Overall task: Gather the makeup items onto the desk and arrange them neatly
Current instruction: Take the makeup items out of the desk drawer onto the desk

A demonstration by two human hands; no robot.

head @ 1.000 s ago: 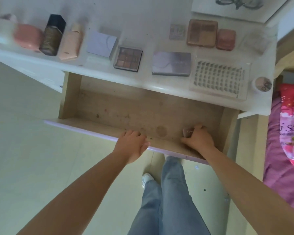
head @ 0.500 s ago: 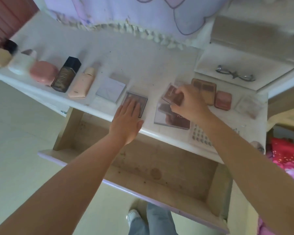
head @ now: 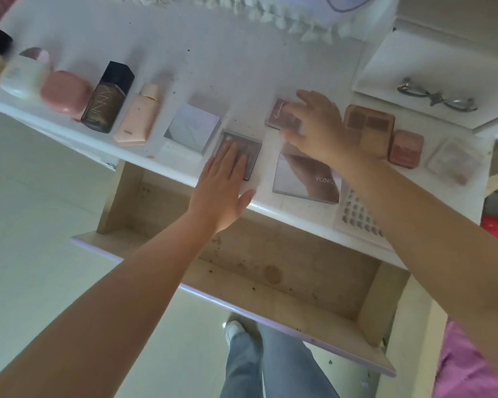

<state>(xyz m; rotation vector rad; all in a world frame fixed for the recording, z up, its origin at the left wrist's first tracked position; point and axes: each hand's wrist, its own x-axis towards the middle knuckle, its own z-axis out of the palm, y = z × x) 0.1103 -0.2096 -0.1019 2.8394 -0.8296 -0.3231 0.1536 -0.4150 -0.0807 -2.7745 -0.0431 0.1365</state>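
Nearest, the open drawer [head: 270, 271] looks bare; on the desk [head: 213, 67] her left hand [head: 223, 185] lies flat, fingers spread on the grey palette [head: 250, 145]; beyond, her right hand [head: 318, 130], fingers splayed, rests on the small pink palette [head: 279, 114], the nearer hand to it

White desk [head: 236, 70], bottles [head: 107, 97], palettes [head: 368, 126] (some blurred), glasses [head: 436, 97], pulled-out drawer [head: 270, 285] beneath

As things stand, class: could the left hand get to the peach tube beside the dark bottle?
Probably yes. The left hand lies flat on a small palette; the peach tube lies uncovered further left, with only a low lilac compact between.
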